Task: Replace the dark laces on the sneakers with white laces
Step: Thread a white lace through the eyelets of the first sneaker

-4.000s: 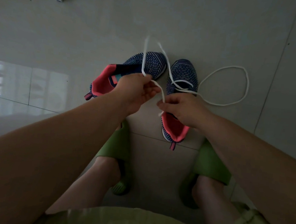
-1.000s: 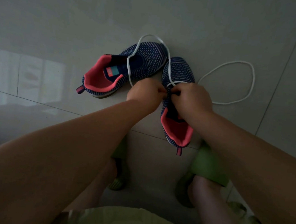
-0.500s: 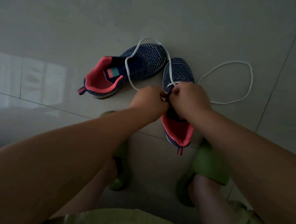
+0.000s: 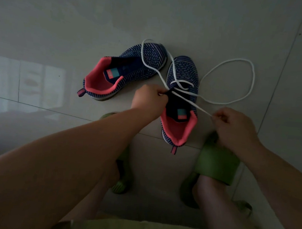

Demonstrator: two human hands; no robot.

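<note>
On the floor: a pale tiled floor [image 4: 192, 16] is filling the whole view, with a bright reflection lying on its left part.
Person: the person is sitting above the shoes, and both bare forearms are reaching forward and down.
Slippers: two green slippers [image 4: 217, 163] are standing on the tiles just near the heel of the right shoe (the left one is mostly hiding under the left forearm).
Left sneaker: the left sneaker [image 4: 124, 71], dark blue knit with pink lining, is lying turned, its toe pointing up and to the right; no lace is threaded in it, only a white loop is crossing over its toe.
Right sneaker: the right sneaker [image 4: 182, 99] is standing just beside it, toe away from the person, toes nearly touching.
White lace: the white lace [image 4: 249, 76] is passing through the front eyelets of the right sneaker; one part is making a wide loop on the tiles to the right, another is curving over the left sneaker.
Left hand: the left hand [image 4: 148, 100] is curling its fingers and pinching at the left edge of the right sneaker's opening, where the lace is crossing.
Right hand: the right hand [image 4: 234, 128] is pinching the lace end between thumb and fingers, to the right of the shoe, and the strand is running tight from the eyelets.
</note>
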